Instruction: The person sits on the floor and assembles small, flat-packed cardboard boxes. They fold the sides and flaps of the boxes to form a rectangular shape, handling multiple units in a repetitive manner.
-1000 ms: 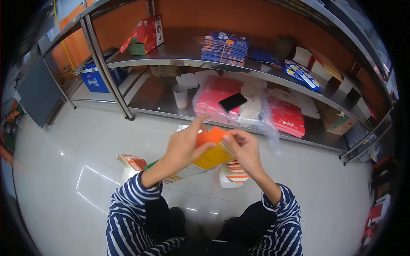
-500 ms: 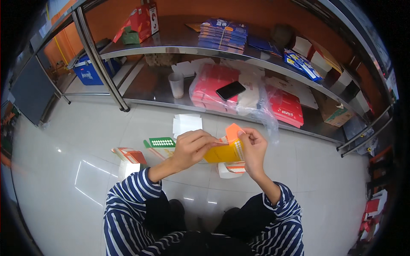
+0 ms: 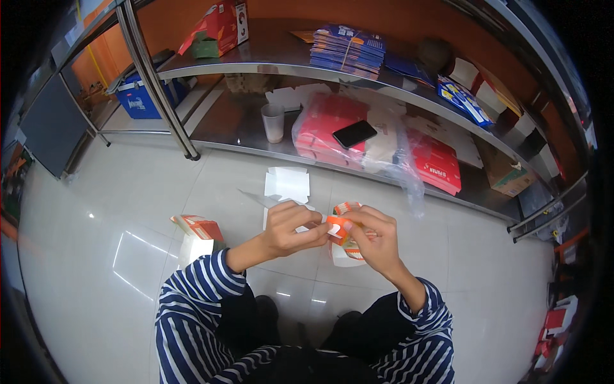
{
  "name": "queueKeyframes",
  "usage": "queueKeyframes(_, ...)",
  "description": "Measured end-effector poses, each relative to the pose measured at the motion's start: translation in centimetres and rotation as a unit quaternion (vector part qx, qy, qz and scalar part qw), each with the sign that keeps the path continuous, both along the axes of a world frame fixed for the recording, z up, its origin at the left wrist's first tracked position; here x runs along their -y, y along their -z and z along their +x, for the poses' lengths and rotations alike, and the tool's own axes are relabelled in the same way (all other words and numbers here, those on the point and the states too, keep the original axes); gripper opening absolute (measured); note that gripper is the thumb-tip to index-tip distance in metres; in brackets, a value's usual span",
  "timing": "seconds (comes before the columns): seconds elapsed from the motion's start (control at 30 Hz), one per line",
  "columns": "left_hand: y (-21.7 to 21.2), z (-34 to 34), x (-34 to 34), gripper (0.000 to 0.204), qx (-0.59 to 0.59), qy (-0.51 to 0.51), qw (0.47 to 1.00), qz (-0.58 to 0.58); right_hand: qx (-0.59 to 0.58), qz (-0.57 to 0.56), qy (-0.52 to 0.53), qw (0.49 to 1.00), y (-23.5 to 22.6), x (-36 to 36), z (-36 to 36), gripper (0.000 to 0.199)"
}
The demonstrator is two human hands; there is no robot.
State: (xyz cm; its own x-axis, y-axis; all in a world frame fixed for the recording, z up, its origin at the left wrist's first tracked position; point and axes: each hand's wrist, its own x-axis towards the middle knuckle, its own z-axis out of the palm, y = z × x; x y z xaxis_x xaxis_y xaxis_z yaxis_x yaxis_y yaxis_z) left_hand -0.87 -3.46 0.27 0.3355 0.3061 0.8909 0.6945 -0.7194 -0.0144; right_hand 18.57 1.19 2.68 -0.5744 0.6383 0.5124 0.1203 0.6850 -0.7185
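Head view: the orange-and-yellow carton (image 3: 339, 233) has turned, hiding its broad yellow panel; its orange end now sits between both hands above the tiled floor (image 3: 134, 198), suggesting attention is on the end flap. Left hand (image 3: 291, 229) fingertips pinch one side; right hand (image 3: 377, 242) thumb and fingers grip the other.

Lower steel shelf (image 3: 233, 131): bore a translucent cup (image 3: 273, 123); right of the cup lay red flat cartons (image 3: 329, 121) in clear film; farther right, a red stack (image 3: 436, 165) and a brown cardboard box (image 3: 511, 178). Upper steel shelf (image 3: 278, 41): held a red-and-green carton (image 3: 222, 29) to the cup's upper left, a banded blue stack (image 3: 348, 52) to its upper right. Tiled floor (image 3: 115, 192): spread in front of the cup; a white card sheet (image 3: 286, 185) lay nearest it, a red-and-white carton (image 3: 206, 229) front left, a white-and-orange carton (image 3: 345, 257), partly hidden, front right.
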Motion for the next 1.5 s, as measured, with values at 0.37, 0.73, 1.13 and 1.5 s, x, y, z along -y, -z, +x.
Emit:
queueKeyframes(0.37,0.1,0.5,0.3,0.021,0.034,-0.027,0.998,-0.052,-0.030,0.077,-0.058,0.995,0.2,-0.2,-0.3,0.022)
queueKeyframes(0.73,-0.5,0.9,0.4,0.026,0.024,-0.057,0.991,-0.116,0.005,0.055,0.018,0.998,0.9,-0.1,0.0,0.020)
queueKeyframes(1.13,-1.2,1.5,0.5,0.023,0.235,0.031,0.931,-0.277,0.015,0.072,-0.037,0.997,0.7,-0.2,0.0,0.015)
queueKeyframes(1.5,0.0,1.0,-0.9,0.020,0.197,0.082,0.910,-0.356,-0.018,0.006,-0.019,1.000,2.5,-1.6,-0.4,0.010)
